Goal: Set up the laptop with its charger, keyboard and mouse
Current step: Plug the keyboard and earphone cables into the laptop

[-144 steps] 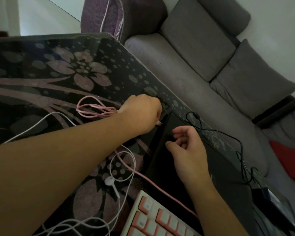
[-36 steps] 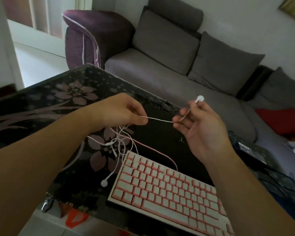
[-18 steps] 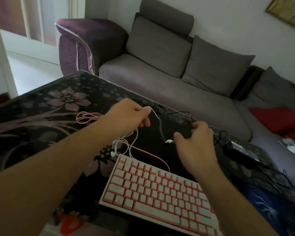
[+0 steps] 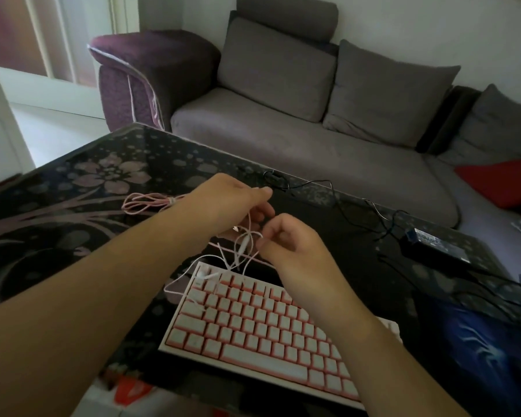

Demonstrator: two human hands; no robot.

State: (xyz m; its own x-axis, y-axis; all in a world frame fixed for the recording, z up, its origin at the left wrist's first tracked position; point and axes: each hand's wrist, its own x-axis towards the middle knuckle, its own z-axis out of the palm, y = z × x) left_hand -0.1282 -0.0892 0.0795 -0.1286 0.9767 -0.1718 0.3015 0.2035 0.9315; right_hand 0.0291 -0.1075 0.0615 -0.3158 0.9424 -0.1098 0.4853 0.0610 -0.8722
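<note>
A closed black laptop (image 4: 337, 236) lies flat on the dark floral table (image 4: 73, 212). In front of it sits a white and pink keyboard (image 4: 259, 329), whose pink cable (image 4: 145, 203) is coiled to the left. Above the keyboard's far edge, my left hand (image 4: 232, 203) and my right hand (image 4: 289, 245) both pinch a tangled white earphone cable (image 4: 241, 251); its loops hang down onto the keys. The black charger brick (image 4: 433, 245) rests at the right, its black cord (image 4: 328, 188) trailing along the table's far edge. No mouse is visible.
A blue patterned mouse pad (image 4: 487, 344) lies at the right front of the table. Behind the table stands a grey sofa (image 4: 313, 136) with a purple armrest (image 4: 151, 76) and a red cushion (image 4: 506, 182). Orange items (image 4: 130, 389) show beneath the table's near edge.
My hands have come closer together over the keyboard's far edge, both still working the white earphone cable. My view has shifted slightly.
</note>
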